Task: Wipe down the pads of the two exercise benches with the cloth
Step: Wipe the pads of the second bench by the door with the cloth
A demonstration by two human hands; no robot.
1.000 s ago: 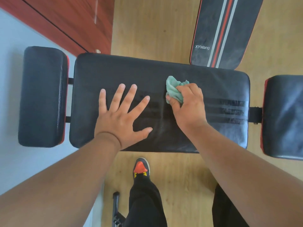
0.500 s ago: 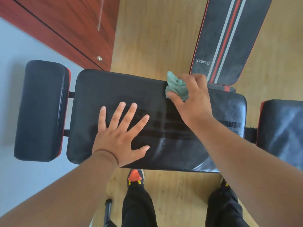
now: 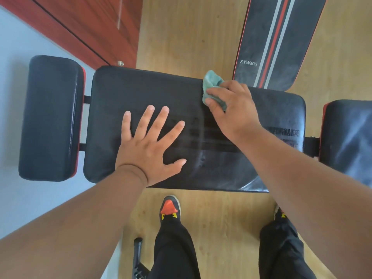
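A long black bench pad runs left to right below me, with damp streaks across its middle. My left hand lies flat on it, fingers spread. My right hand grips a crumpled green cloth and presses it on the pad's far edge. A smaller black pad sits at the left end, another at the right end. A second bench pad, black with grey and red stripes and the word XYWang, lies beyond on the floor.
Wooden floor surrounds the benches. A red-brown cabinet door with a small knob stands at the upper left beside a grey wall. My two feet in dark shoes stand close to the pad's near edge. A black metal part sits bottom centre.
My right hand has carried the cloth from the pad's middle to its far edge and stays there. The left hand has kept its flat hold on the pad.
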